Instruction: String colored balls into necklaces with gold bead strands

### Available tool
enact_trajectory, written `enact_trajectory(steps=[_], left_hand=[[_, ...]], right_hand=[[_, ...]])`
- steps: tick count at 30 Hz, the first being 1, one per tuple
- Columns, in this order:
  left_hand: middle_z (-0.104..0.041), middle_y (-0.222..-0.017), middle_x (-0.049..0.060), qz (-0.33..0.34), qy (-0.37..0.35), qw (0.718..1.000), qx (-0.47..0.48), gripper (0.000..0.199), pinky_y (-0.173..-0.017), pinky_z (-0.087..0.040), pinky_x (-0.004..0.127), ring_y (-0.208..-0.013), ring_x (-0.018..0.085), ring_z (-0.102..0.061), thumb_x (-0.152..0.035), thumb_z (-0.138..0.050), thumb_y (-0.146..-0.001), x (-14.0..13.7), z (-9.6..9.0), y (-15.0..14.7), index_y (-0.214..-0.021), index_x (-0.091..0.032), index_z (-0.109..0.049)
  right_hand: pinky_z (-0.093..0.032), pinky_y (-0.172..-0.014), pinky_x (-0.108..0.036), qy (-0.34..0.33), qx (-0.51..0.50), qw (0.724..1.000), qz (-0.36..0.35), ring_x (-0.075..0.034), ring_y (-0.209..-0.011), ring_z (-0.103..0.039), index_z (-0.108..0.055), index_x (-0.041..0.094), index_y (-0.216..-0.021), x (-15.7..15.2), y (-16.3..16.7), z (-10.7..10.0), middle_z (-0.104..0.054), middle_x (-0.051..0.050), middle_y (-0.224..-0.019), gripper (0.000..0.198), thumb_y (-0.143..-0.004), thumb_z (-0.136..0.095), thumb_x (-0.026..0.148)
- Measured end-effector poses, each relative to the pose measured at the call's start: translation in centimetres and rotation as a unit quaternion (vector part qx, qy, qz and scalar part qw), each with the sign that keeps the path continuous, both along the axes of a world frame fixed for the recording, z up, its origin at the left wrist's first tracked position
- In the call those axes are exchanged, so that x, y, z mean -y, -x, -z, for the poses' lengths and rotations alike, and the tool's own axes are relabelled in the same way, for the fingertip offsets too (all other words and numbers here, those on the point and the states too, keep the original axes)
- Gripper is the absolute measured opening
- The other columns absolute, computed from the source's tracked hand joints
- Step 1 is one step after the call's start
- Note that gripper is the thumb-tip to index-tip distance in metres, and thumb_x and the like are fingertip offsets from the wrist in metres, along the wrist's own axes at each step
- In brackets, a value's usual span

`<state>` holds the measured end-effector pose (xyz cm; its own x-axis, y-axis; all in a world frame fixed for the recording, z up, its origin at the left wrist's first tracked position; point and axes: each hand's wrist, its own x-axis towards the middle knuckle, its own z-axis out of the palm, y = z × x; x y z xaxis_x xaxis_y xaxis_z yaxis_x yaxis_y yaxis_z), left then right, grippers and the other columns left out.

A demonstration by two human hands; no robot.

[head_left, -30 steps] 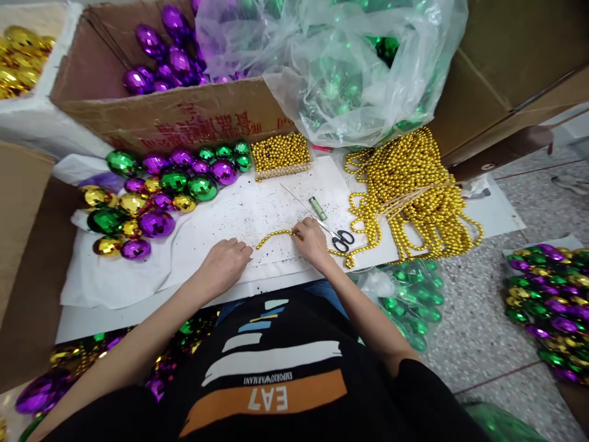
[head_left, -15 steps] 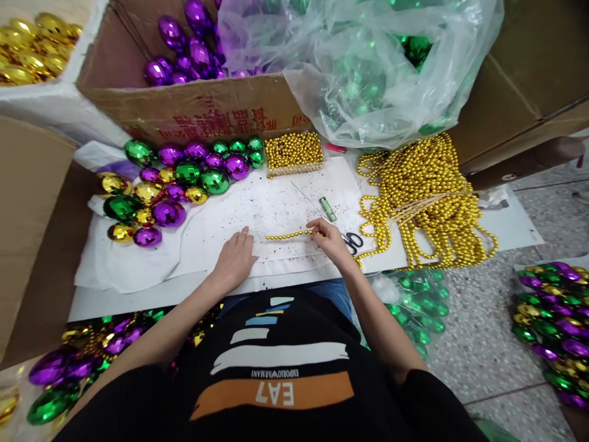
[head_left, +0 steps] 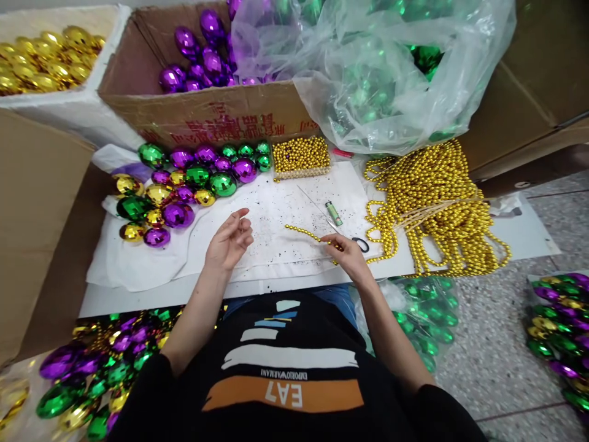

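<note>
A short strand of gold beads (head_left: 301, 231) is pinched in the fingers of my right hand (head_left: 346, 253), its free end pointing left above the white cloth (head_left: 271, 212). My left hand (head_left: 230, 238) is raised over the cloth with its fingers loosely curled and apart, holding nothing. Just beyond my right hand lie a green lighter (head_left: 333, 213), a long thin needle (head_left: 313, 202) and black-handled scissors (head_left: 361, 245), which the hand partly covers. At the back of the cloth stands a clear box of loose gold beads (head_left: 301, 156).
Faceted green, purple and gold ornaments (head_left: 177, 213) cover the left of the table. A heap of gold bead strands (head_left: 427, 202) lies on the right. Behind stand a cardboard box (head_left: 207, 113) and a plastic bag of green ornaments (head_left: 381, 80).
My left hand has lifted from the cloth and turned, its fingers now off the surface. My right hand has raised the bead strand slightly. The whole view has shifted a little.
</note>
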<state>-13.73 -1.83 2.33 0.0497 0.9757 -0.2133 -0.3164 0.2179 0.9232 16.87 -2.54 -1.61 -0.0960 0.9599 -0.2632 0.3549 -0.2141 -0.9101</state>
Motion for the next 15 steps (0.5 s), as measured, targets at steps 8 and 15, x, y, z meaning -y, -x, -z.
enact_trajectory(steps=[8, 15], left_hand=[[-0.063, -0.067, -0.001, 0.35, -0.026, 0.824, -0.444, 0.022, -0.058, -0.038, 0.024, -0.06, 0.012, -0.054, -0.034, -0.057, -0.09, 0.2, -3.1, 1.5, -0.104, -0.021, -0.07], [-0.072, -0.109, 0.006, 0.271, -0.127, 0.68, -0.669, 0.035, -0.074, -0.044, 0.032, -0.099, 0.024, -0.065, -0.034, -0.038, -0.099, -1.0, -2.4, -0.1, -0.103, -0.022, -0.071]], right_hand=[[-0.033, -0.056, -0.025, -0.088, 0.033, 0.982, 0.163, -0.011, -0.059, -0.043, -0.065, 0.017, -0.08, -0.6, -1.6, -0.2, -0.054, 0.003, -0.064, 0.024, -0.078, -0.061, 0.041], [-0.034, -0.057, -0.024, -0.092, 0.01, 0.984, 0.149, -0.012, -0.059, -0.043, -0.06, 0.018, -0.077, 0.3, -3.2, -0.9, -0.05, 0.003, -0.064, 0.023, -0.08, -0.061, 0.041]])
